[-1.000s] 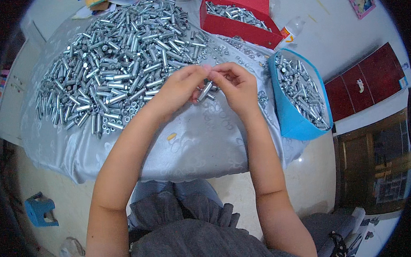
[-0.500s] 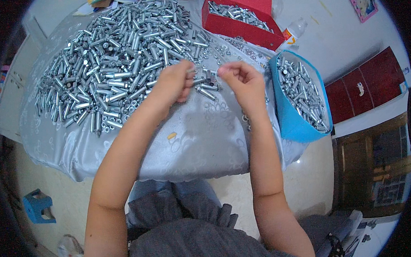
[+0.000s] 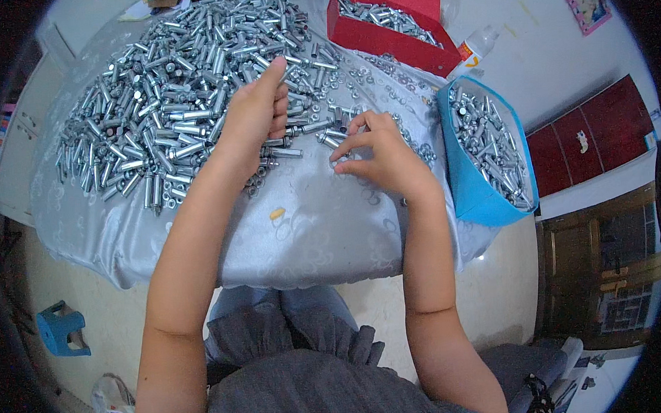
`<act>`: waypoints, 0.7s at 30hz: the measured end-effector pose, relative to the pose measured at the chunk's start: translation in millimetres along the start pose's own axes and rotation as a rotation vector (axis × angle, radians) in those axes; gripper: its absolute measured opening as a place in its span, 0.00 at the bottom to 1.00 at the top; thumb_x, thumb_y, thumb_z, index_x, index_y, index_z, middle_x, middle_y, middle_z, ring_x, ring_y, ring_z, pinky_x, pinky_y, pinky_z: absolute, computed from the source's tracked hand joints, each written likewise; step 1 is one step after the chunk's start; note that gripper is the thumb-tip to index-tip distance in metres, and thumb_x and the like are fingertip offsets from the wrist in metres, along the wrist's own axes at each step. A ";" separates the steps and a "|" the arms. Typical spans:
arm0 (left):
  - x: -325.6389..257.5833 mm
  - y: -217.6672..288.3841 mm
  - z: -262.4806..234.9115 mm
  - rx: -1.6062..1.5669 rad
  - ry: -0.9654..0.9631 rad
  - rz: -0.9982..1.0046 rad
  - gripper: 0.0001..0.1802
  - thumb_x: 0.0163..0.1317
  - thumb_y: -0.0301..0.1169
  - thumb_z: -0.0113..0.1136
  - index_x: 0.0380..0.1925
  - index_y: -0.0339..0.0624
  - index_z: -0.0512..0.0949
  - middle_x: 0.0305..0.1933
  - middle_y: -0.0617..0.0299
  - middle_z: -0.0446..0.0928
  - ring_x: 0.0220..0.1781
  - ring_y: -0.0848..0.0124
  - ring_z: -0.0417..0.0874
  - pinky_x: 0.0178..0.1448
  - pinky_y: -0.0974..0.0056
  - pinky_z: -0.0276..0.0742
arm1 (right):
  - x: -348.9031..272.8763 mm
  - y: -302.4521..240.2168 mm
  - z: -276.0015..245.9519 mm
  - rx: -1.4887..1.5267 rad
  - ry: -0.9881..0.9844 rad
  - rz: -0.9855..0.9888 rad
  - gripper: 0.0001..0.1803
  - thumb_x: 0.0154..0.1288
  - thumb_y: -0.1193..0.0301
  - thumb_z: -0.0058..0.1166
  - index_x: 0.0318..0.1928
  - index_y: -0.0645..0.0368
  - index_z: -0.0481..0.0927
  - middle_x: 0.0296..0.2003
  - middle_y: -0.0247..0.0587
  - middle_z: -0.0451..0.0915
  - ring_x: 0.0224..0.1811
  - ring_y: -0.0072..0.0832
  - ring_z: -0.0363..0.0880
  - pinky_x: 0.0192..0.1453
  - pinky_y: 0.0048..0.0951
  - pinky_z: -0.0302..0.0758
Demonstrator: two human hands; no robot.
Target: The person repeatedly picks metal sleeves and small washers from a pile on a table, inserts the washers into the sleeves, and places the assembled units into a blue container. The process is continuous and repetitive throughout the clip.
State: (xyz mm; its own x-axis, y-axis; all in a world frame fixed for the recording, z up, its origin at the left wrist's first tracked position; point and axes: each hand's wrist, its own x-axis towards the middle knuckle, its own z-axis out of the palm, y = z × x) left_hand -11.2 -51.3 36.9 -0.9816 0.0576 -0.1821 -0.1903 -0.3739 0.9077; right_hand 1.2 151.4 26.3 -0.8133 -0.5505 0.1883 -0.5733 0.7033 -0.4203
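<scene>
My left hand (image 3: 253, 118) is over the right side of a big heap of silver sleeve anchor bolts (image 3: 188, 102). Its thumb points up and away, while its fingers curl inward; whatever they may hold is hidden. Below those fingers, a loose bolt (image 3: 283, 152) lies on the cloth. To the right, my right hand (image 3: 379, 154) is open, thumb and fingers spread with a gap between them. Its fingertips are close to a few bolts (image 3: 329, 139) lying at the heap's edge.
A blue fabric bin (image 3: 483, 208) full of bolts stands right of my right hand. A red box (image 3: 390, 50) at the back holds more bolts. Small nuts and washers (image 3: 362, 78) lie scattered before it. A bottle (image 3: 478, 47) and a yellow scrap (image 3: 277, 214) are on the silvery tablecloth (image 3: 310, 243).
My hands have moved apart. The left went left and up over the heap, its thumb lifting; the right came down and nearer, its pinch opening into spread fingers.
</scene>
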 end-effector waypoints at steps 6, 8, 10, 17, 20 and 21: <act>-0.7 -1.2 4.8 0.052 0.021 0.002 0.23 0.58 0.51 0.46 0.12 0.54 0.55 0.12 0.76 0.49 0.12 0.82 0.49 0.17 0.74 0.43 | 0.8 -0.8 0.1 0.011 0.037 -0.057 0.07 0.43 0.69 0.60 0.28 0.54 0.82 0.36 0.40 0.70 0.44 0.37 0.64 0.52 0.31 0.62; -0.9 -1.8 4.2 0.074 -0.017 -0.011 0.22 0.58 0.49 0.47 0.12 0.54 0.56 0.11 0.75 0.50 0.12 0.82 0.49 0.17 0.73 0.44 | 1.5 0.7 5.1 -0.024 0.128 -0.130 0.07 0.46 0.69 0.58 0.27 0.57 0.81 0.36 0.40 0.70 0.44 0.36 0.65 0.52 0.31 0.62; -1.5 -4.2 3.9 0.111 -0.040 -0.015 0.21 0.58 0.47 0.47 0.12 0.53 0.57 0.11 0.75 0.51 0.12 0.81 0.50 0.17 0.73 0.44 | 7.2 -3.1 7.9 0.102 0.205 -0.088 0.07 0.48 0.69 0.56 0.27 0.59 0.80 0.36 0.40 0.71 0.44 0.36 0.66 0.51 0.31 0.62; -1.7 -5.6 8.2 0.142 -0.064 -0.020 0.19 0.57 0.42 0.48 0.11 0.52 0.58 0.11 0.75 0.52 0.12 0.81 0.50 0.17 0.72 0.45 | 7.3 0.9 -2.9 0.323 0.031 0.011 0.08 0.46 0.69 0.60 0.30 0.55 0.80 0.39 0.38 0.71 0.46 0.34 0.65 0.54 0.29 0.60; -2.6 -4.3 7.9 0.132 -0.073 -0.021 0.19 0.57 0.42 0.48 0.12 0.52 0.59 0.11 0.75 0.52 0.12 0.82 0.49 0.17 0.72 0.44 | 1.9 1.7 0.2 0.009 0.048 -0.059 0.12 0.41 0.68 0.63 0.32 0.50 0.82 0.41 0.37 0.69 0.49 0.35 0.62 0.55 0.31 0.59; -2.9 -4.4 8.1 0.128 -0.078 -0.022 0.18 0.57 0.42 0.48 0.12 0.52 0.59 0.11 0.75 0.52 0.12 0.82 0.49 0.17 0.72 0.44 | 1.2 1.1 0.2 0.003 0.034 -0.046 0.13 0.40 0.68 0.63 0.32 0.48 0.83 0.42 0.37 0.69 0.50 0.36 0.61 0.56 0.31 0.59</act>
State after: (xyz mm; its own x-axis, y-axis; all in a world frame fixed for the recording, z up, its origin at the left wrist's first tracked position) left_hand -7.6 -42.3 36.5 -0.9745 0.1376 -0.1773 -0.2074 -0.2508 0.9456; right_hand -0.4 151.4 25.9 -0.7889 -0.5668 0.2375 -0.6102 0.6762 -0.4128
